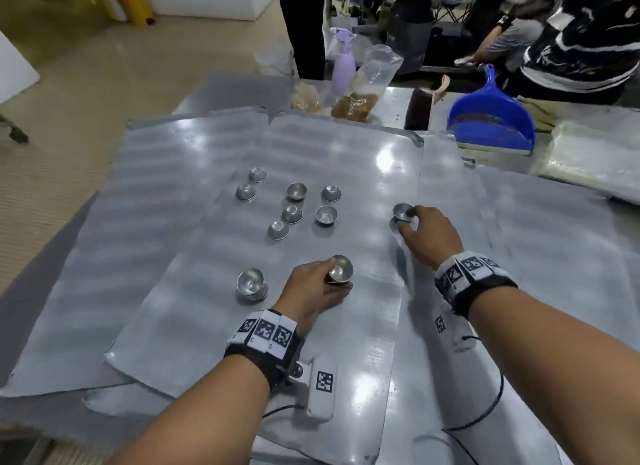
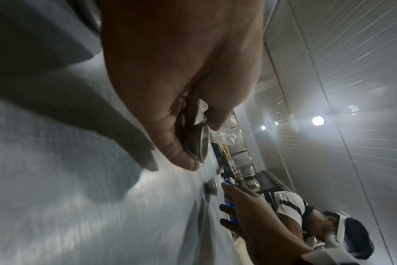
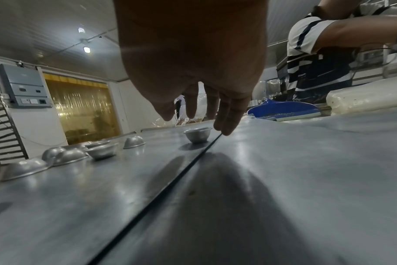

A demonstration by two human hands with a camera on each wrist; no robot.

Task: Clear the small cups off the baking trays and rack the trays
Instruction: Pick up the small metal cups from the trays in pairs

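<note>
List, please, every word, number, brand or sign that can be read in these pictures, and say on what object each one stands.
No readable word, number or brand shows in any view.
Wristbands: black-and-white square code markers only, no letters.
White wrist camera housing: one such marker, no text.
Purple spray bottle: no label visible.
Grey wall box: markings too small and blurred to read.
</note>
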